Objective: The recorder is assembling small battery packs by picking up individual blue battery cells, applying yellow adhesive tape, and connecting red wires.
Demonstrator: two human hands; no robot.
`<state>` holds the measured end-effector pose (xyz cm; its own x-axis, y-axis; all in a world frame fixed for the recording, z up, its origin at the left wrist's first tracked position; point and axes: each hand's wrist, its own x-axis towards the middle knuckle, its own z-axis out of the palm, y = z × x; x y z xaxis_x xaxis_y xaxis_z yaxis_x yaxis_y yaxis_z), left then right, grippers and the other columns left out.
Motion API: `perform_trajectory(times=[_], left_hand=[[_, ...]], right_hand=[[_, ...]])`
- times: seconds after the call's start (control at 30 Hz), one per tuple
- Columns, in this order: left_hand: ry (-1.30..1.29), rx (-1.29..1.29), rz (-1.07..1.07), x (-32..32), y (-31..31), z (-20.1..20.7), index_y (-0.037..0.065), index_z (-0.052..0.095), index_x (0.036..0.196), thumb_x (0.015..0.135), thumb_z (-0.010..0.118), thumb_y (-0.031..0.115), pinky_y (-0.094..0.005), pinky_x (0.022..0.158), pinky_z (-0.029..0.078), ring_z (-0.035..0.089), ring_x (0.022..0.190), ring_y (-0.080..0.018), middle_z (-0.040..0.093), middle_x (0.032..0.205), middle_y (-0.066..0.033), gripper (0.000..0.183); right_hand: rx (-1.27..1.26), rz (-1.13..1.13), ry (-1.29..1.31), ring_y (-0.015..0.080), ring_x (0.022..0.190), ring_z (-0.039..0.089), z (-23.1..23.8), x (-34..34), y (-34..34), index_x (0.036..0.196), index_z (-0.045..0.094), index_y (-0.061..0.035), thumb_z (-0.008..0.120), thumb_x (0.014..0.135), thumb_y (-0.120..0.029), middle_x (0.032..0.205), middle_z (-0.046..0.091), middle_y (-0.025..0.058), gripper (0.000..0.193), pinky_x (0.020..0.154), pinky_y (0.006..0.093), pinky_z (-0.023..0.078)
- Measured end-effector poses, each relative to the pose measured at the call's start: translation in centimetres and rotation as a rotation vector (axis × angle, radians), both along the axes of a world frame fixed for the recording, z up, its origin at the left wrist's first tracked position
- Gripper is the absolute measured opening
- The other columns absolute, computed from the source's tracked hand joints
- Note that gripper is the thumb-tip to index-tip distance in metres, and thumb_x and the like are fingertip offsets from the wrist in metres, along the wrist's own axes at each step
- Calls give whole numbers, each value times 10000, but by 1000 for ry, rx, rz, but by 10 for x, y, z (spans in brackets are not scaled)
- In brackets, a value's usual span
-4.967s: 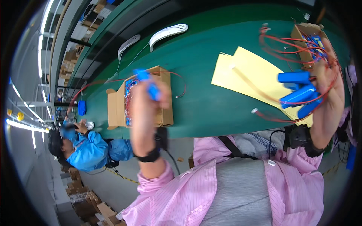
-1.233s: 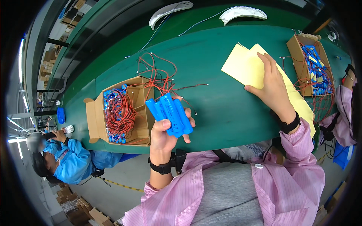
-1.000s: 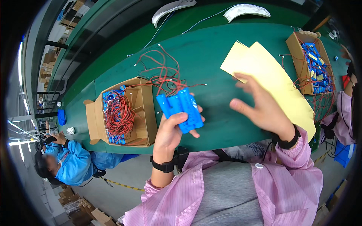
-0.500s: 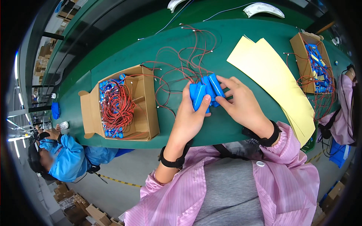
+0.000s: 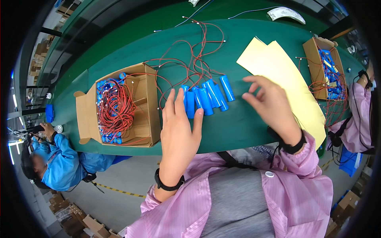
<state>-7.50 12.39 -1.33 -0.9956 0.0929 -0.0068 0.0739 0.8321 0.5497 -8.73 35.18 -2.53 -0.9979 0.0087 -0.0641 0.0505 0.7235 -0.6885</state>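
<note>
Several blue cylindrical battery packs [image 5: 213, 93] lie side by side in a rough row on the green tabletop. Their thin red and black wires [image 5: 203, 47] run away toward the far side and end in small white connectors. My left hand [image 5: 177, 121] is open at the row's left end, fingers stretched over or beside the leftmost packs; whether it touches them I cannot tell. To the right of the row, my right hand [image 5: 270, 104] hovers empty, its fingers apart and slightly curled. It is clear of the rightmost pack [image 5: 227, 88].
At left stands an open cardboard box [image 5: 151, 107] of wired blue packs. Yellow sheets [image 5: 278, 75] lie at right, beyond them another cardboard box [image 5: 313, 71] with blue packs. A person in blue [image 5: 65, 162] sits at far left; a pink sleeve [image 5: 353, 123] shows at far right.
Both hands have let go of the bunch of battery packs, which now lie spread on the table. My right hand has moved right, away from them; my left hand has flattened and shifted left.
</note>
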Motion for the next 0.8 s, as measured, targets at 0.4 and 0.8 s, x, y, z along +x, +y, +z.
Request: perform_trajectory(times=[0.4,0.8], left_hand=[[-77,82,-699,-25,75,-10,-71,540,1202,917,590,233,-438,1096,323,362,1340,-406,455,1352,-287,420],[154,-192,-629,-53,106,-47,-100,517,1117,911,569,188,-490,1099,318,410,1320,-385,438,1363,-321,358]], right_hand=[[302,223,226,275,913,598,-6,-48,61,1083,659,-107,722,727,-35,977,573,83,369,784,372,492],[394,312,368,238,822,554,-14,-55,49,925,634,-91,678,751,-34,914,516,62,188,694,355,493]])
